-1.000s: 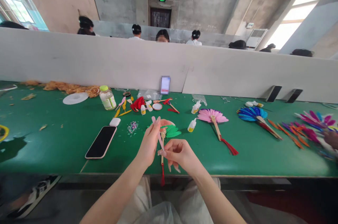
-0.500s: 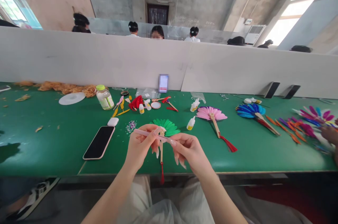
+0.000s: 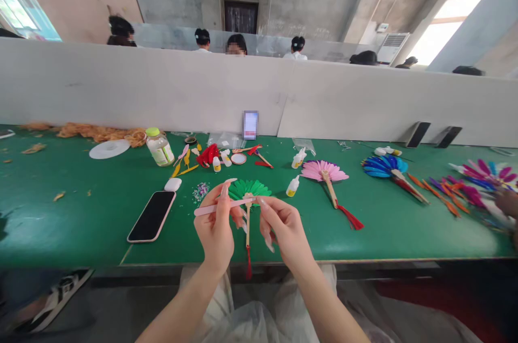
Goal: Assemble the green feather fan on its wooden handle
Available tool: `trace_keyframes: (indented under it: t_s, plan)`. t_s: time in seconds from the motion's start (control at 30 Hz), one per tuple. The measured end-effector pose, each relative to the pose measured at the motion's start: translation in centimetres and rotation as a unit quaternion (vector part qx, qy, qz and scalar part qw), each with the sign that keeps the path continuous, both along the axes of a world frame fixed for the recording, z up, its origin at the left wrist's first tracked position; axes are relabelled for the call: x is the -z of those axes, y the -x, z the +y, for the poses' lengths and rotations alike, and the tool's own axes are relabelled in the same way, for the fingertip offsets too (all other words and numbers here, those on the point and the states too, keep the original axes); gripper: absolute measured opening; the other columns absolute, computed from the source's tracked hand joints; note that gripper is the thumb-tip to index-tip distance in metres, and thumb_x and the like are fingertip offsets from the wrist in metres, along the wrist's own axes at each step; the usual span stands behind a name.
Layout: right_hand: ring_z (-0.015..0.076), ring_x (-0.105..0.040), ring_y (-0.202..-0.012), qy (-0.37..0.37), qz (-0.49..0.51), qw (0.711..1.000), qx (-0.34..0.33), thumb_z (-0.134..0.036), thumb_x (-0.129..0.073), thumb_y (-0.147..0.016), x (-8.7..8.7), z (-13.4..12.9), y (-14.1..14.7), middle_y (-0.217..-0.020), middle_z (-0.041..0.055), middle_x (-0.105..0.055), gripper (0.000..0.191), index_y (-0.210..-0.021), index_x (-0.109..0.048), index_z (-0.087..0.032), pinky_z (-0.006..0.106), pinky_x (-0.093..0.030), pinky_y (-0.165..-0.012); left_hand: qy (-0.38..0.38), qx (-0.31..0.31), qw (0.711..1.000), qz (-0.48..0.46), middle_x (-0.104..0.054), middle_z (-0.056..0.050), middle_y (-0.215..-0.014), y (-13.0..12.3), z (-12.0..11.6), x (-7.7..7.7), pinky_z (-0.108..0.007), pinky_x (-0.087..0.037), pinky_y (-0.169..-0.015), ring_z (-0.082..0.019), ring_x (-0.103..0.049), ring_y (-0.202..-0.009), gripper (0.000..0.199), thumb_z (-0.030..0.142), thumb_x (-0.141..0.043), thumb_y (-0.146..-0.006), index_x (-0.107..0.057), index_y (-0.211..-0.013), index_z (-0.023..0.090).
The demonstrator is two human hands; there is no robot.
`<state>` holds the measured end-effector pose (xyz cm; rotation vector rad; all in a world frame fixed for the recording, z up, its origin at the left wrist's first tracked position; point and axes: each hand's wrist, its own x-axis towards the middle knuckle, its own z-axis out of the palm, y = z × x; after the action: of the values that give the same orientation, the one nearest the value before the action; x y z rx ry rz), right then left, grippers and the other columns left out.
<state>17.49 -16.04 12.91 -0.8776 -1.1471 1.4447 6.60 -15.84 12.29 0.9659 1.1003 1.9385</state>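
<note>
Pink tweezers [image 3: 205, 210] lie across my left hand [image 3: 216, 235], gripped between its thumb and fingers, with the tip pointing right. My right hand [image 3: 285, 227] is pinched closed at that tip; whatever sits between its fingertips is too small to make out. Beyond and beneath both hands, a green feather fan [image 3: 251, 187] rests on the table, its thin wooden handle pointing toward me and a red tassel [image 3: 248, 265] hanging at the table edge. Beside my left hand is a scatter of tiny purple and white pieces [image 3: 201, 191].
Left stand a phone [image 3: 152, 217], a white case [image 3: 172, 184] and a green-capped bottle [image 3: 158, 148]. Right of the hands are a small glue bottle [image 3: 292, 186], a pink fan [image 3: 325, 171] and a blue fan [image 3: 384, 166]. Another person's hand [image 3: 506, 203] is at far right.
My left hand has turned more upright, and the tweezers now slant up to the right with their wide end lower. My right hand has shifted slightly left and up, staying at the tip.
</note>
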Motion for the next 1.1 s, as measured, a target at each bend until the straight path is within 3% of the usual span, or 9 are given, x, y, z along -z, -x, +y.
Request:
trace_keyframes:
  t_s: [0.3, 0.47, 1.1]
  plan:
    - [0.0031, -0.034, -0.030, -0.065, -0.076, 0.995, 0.018, -0.038, -0.051, -0.084, -0.23, -0.01, 0.07, -0.042, -0.0082, -0.038, 0.029, -0.088, -0.062, -0.012, 0.014, -0.027, -0.030, -0.045, -0.051, 0.992, 0.102, -0.055, 0.006, -0.046, 0.25, -0.14, 0.35, -0.016, -0.041, -0.038, -0.005, -0.047, -0.036, 0.020, 0.029, -0.051, -0.083, -0.062, -0.094, 0.016]
    - [0.0026, -0.032, -0.033, -0.082, -0.096, 0.992, 0.008, -0.036, -0.048, -0.086, 0.28, 0.17, -0.22, -0.044, -0.0086, -0.035, 0.025, -0.083, -0.058, -0.013, 0.013, -0.026, -0.031, -0.050, -0.048, 0.984, 0.162, -0.055, 0.006, -0.045, 0.72, -0.27, 0.24, -0.017, -0.043, -0.040, -0.005, -0.049, -0.037, 0.018, 0.026, -0.051, -0.084, -0.063, -0.092, 0.016]
    - [0.0033, -0.030, -0.033, -0.066, -0.094, 0.993, -0.002, -0.038, -0.050, -0.085, -0.13, 0.08, -0.33, -0.043, -0.0087, -0.035, 0.026, -0.084, -0.057, -0.013, 0.015, -0.024, -0.031, -0.044, -0.033, 0.984, 0.167, -0.053, 0.006, -0.045, 0.90, -0.26, 0.23, -0.018, -0.044, -0.042, -0.006, -0.049, -0.037, 0.018, 0.027, -0.049, -0.085, -0.062, -0.091, 0.016]
